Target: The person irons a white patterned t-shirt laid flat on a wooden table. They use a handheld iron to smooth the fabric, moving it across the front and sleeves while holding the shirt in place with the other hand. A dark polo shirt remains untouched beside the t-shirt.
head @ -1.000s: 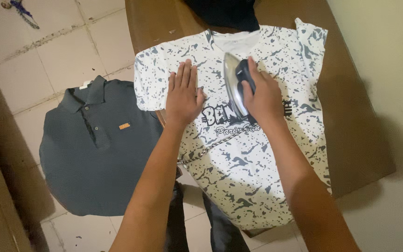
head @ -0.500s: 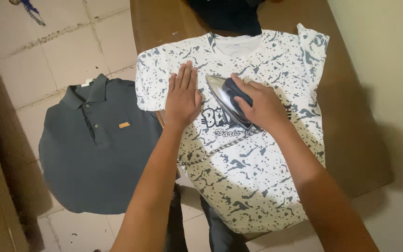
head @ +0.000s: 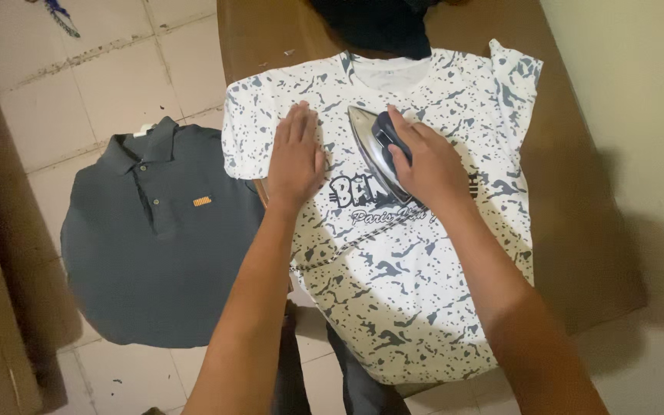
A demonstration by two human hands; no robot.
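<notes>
Ironing a speckled T-shirt on the brown counter

The right hand (head: 424,165) has its grip clamped on the silver iron (head: 374,154), which rests on the chest of the white, grey-splattered T-shirt (head: 409,253); the left hand (head: 295,157) lies flat, fingers apart, beside it. A dark grey polo shirt (head: 155,238) with a small orange chest label lies on the tiled floor (head: 55,92).

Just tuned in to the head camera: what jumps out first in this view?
A white T-shirt with grey splatter print lies spread over a brown table in the middle. On its chest, the right hand grips a silver iron with a dark handle, while the left hand presses flat beside it. A dark grey polo shirt lies flat on the tiled floor at left.
</notes>
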